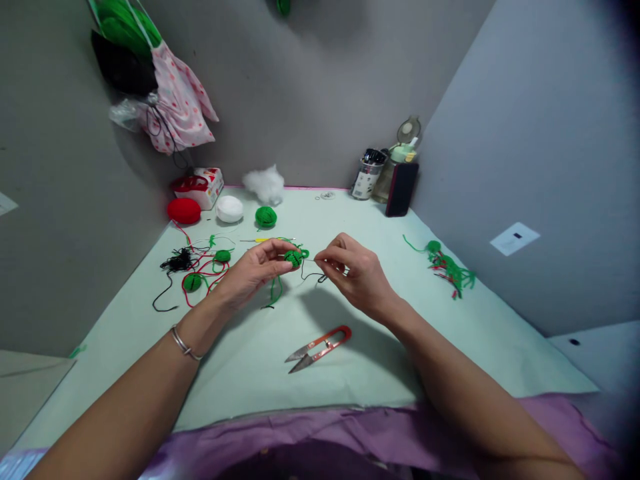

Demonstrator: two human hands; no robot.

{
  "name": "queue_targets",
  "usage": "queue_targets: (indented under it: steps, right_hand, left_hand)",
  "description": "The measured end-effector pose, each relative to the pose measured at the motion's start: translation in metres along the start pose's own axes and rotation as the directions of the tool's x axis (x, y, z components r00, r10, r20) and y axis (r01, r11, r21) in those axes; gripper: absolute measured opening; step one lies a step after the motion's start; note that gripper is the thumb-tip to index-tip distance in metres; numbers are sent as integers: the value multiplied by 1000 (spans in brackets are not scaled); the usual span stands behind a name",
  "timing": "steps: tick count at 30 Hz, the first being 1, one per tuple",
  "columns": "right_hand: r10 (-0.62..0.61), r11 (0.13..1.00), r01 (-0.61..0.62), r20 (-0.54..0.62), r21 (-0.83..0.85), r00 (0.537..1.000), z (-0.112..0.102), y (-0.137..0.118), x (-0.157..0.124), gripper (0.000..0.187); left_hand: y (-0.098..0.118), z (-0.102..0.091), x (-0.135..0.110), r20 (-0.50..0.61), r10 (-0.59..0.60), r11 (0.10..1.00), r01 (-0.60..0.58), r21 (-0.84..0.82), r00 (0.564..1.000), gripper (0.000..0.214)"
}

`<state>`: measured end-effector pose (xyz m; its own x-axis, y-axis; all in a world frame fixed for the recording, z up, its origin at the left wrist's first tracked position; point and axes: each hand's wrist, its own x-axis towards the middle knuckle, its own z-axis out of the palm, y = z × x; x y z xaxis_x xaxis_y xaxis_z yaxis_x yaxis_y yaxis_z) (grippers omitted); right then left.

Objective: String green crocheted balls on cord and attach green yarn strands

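Well inside table edges [240,412], left grip [257,270] together on green piece [293,259], right [357,272] on needle [310,261]

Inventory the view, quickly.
crocheted piece: 1, green, left hand
thread: 1, black, centre
snips: 1, orange, front
tool: 1, yellow, centre
yarn balls: 3, red, white, green, back
fluff: 1, white, back
box: 1, white, back left
small pieces: 2, green, left
tangle: 1, black, left
scrap pile: 1, green, right
cup: 1, white, back right
bottle: 1, green, back right
phone: 1, dark, back right
bag: 1, pink, wall
table: 1, pale, underneath
left hand: 1, centre
right hand: 1, centre
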<state>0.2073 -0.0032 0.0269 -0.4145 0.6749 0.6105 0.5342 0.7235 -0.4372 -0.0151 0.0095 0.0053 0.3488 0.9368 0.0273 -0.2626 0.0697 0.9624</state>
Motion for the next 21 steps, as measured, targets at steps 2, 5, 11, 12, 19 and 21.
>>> queue_targets:
  steps: [2, 5, 11, 12, 19, 21]
  right_hand:
    - [-4, 1000, 4, -14, -12, 1000, 2, -1, -1, 15]
    - [59, 996, -58, -12, 64, 998, 5, -2, 0, 14]
    - [341, 776, -387, 184, 499, 922, 10, 5, 3, 12]
    - [368, 700, -436, 237, 566, 899, 11, 7, 3, 14]
    - [462, 451, -545, 337, 707, 820, 21, 7, 4, 21]
    - [472, 453, -545, 328, 706, 818, 21, 5, 4, 22]
  left_hand:
    - [0, 1, 0, -11, 18, 1000, -18, 10, 1000, 26]
    - [-1, 2, 1, -15, 44, 999, -44, 10, 999, 27]
    - [-6, 2, 1, 24, 53, 997, -52, -61, 998, 29]
    - [-6, 2, 1, 21, 61, 996, -59, -68, 998, 29]
    - [-7, 7, 0, 3, 121, 992, -121, -21, 993, 29]
    - [-9, 8, 0, -4, 133, 991, -133, 2, 991, 29]
